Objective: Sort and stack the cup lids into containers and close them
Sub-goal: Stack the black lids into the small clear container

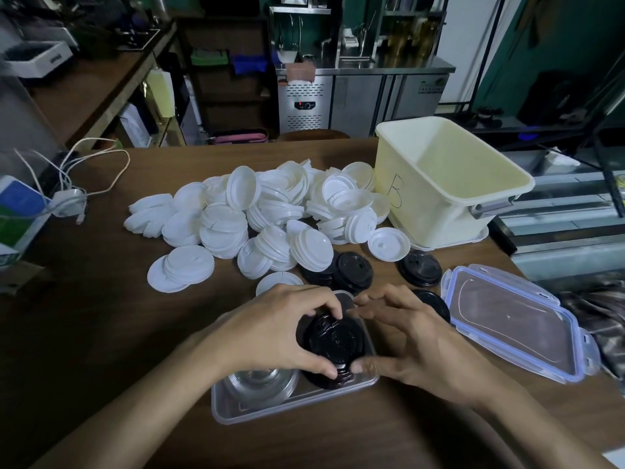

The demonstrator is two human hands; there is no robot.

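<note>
A stack of black cup lids (333,343) stands inside a clear plastic container (270,409) near the table's front edge. My left hand (270,330) and my right hand (406,336) both curl their fingers and thumbs round this stack from either side. Clear lids (257,384) lie in the container's left part. A big heap of white lids (270,211) covers the middle of the table. More black lids (351,270) lie loose behind my hands. The container's clear lid with blue-edged clips (510,321) lies flat to the right.
A cream tub marked B (446,184) stands open at the back right on its own lid. White cables and a charger (67,198) lie at the left, beside a blue-green carton (17,214). The wooden table (101,316) drops off on the right.
</note>
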